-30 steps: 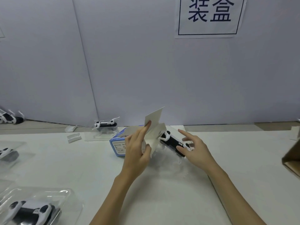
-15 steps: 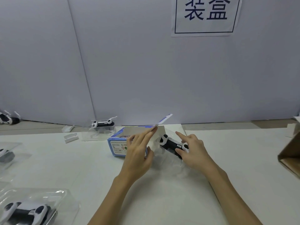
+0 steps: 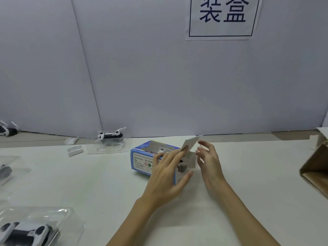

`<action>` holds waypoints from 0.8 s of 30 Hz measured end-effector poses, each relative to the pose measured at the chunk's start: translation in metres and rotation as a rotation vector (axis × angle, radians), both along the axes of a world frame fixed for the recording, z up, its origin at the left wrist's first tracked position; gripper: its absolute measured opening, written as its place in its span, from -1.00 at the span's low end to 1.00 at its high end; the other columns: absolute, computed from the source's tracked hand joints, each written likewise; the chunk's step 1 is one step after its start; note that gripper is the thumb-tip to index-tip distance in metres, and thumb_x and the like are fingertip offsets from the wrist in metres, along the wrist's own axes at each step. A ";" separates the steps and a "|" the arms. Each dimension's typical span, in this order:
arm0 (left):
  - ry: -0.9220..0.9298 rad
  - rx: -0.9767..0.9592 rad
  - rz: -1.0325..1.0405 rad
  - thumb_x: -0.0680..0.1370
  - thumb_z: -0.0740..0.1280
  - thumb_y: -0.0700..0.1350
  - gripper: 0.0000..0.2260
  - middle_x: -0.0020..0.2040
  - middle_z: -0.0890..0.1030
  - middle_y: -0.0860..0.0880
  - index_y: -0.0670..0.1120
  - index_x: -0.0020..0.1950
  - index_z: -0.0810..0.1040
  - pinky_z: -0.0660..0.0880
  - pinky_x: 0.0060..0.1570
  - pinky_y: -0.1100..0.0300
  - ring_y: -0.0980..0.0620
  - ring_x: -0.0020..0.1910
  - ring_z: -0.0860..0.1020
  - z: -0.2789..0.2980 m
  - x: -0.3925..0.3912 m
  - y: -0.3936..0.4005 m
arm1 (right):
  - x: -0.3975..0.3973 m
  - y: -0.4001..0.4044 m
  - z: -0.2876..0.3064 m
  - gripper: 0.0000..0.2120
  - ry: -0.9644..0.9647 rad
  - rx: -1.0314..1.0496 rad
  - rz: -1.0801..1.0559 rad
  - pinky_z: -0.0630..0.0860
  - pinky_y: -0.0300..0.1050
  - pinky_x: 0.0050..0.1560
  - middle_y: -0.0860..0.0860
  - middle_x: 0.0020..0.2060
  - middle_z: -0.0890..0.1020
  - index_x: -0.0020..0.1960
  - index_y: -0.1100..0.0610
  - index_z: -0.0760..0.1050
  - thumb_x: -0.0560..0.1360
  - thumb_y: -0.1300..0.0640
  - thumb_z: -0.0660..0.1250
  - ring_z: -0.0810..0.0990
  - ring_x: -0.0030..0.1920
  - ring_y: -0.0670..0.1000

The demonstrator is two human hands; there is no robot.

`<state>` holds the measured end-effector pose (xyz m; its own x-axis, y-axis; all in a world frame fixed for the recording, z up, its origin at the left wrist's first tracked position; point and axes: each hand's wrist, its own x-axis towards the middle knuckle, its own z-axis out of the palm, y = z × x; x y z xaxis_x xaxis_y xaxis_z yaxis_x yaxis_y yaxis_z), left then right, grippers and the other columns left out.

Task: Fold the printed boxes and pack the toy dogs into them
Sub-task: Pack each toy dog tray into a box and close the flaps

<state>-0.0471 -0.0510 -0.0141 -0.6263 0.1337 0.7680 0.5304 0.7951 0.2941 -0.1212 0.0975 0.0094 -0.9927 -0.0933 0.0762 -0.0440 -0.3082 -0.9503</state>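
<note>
On the white worktop (image 3: 88,181) the left hand (image 3: 166,176) rests straight fingers on the blue printed box (image 3: 142,159), lifting its end flap (image 3: 190,142), while the right hand (image 3: 210,162) hovers beside the opening, fingers relaxed and empty.

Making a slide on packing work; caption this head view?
Left hand steadies the blue printed box, fingers lifting its white flap; open right hand beside it.

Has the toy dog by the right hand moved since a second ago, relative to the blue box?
Yes. The toy dog has gone left into the open end of the blue box; earlier it lay outside, to the box's right.
</note>
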 end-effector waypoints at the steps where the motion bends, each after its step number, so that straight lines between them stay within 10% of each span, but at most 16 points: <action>1: 0.011 0.014 0.015 0.64 0.34 0.15 -0.44 0.54 0.39 0.22 0.01 0.60 0.35 0.21 0.46 0.02 0.24 0.45 0.40 0.001 -0.001 0.000 | 0.000 0.000 0.001 -0.65 -0.023 -0.051 0.013 0.53 -0.14 0.09 0.11 0.09 0.59 0.35 0.09 0.49 0.61 0.31 0.21 0.61 -0.04 -0.03; 6: 0.078 0.113 0.080 0.58 0.42 0.01 -0.43 0.51 0.44 0.18 -0.02 0.58 0.39 0.31 0.41 -0.08 0.21 0.45 0.40 0.001 -0.003 0.001 | 0.003 0.000 0.000 -0.65 -0.065 0.102 0.088 0.49 0.02 0.37 0.16 0.15 0.71 0.34 0.03 0.49 0.59 0.28 0.30 0.65 0.22 0.11; 15: 0.129 0.086 0.062 0.37 0.24 -0.44 -0.24 0.36 0.48 0.14 -0.03 0.56 0.40 0.29 0.39 -0.11 0.19 0.33 0.40 0.006 -0.007 -0.007 | 0.002 -0.006 -0.009 -0.82 0.246 0.615 -0.013 0.52 -0.33 -0.20 -0.09 -0.12 0.70 0.15 0.02 0.60 0.57 0.18 0.45 0.68 -0.16 -0.05; 20: 0.115 0.154 -0.001 0.62 0.25 -0.10 -0.46 0.51 0.33 0.30 0.06 0.62 0.31 0.31 0.39 -0.01 0.20 0.44 0.33 0.018 0.002 -0.008 | 0.004 -0.007 -0.005 -0.95 0.330 0.544 -0.172 0.41 -0.39 -0.32 -0.10 -0.27 0.68 -0.04 0.05 0.66 0.56 0.18 0.46 0.56 -0.35 -0.20; 24: -0.042 0.097 -0.088 0.53 0.43 0.29 -0.13 0.66 0.10 0.11 0.13 0.70 0.04 0.20 0.52 0.09 0.01 0.62 0.15 0.021 0.006 -0.019 | 0.008 0.000 0.007 -0.94 0.418 0.479 -0.286 0.46 -0.37 -0.20 -0.03 -0.11 0.69 0.03 0.07 0.69 0.60 0.13 0.44 0.62 -0.22 -0.15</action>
<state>-0.0409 -0.0703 0.0070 -0.6476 0.1159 0.7531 0.5825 0.7125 0.3912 -0.1135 0.0971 0.0165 -0.8797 0.0485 0.4731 -0.4527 0.2192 -0.8643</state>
